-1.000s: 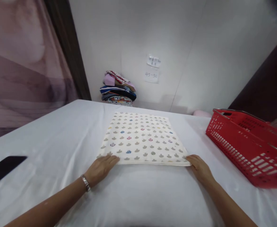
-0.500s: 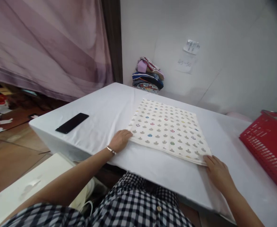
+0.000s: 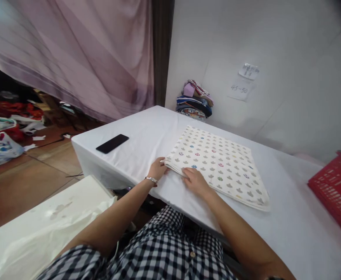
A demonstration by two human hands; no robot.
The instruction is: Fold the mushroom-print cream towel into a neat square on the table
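White-draped table [image 3: 147, 132], with printed cream cloth [image 3: 217, 163] folded flat on top. Shifted right hand [image 3: 196, 182] from front-right corner to front edge; can't tell whether gripping. With left hand [image 3: 158, 169], seemingly pinching front-left corner. Handling apparently narrowed to that end.

Two hands in play, left hand [image 3: 158, 170] and right hand [image 3: 196, 181], mid-frame! One patterned cloth [image 3: 225, 165], one silver bracelet [image 3: 151, 180]; one flat black device [image 3: 112, 144] centre-left, one red basket [image 3: 335, 190] far right, two paper notes [image 3: 239, 89] upper right, one fabric stack [image 3: 194, 105] upper middle!
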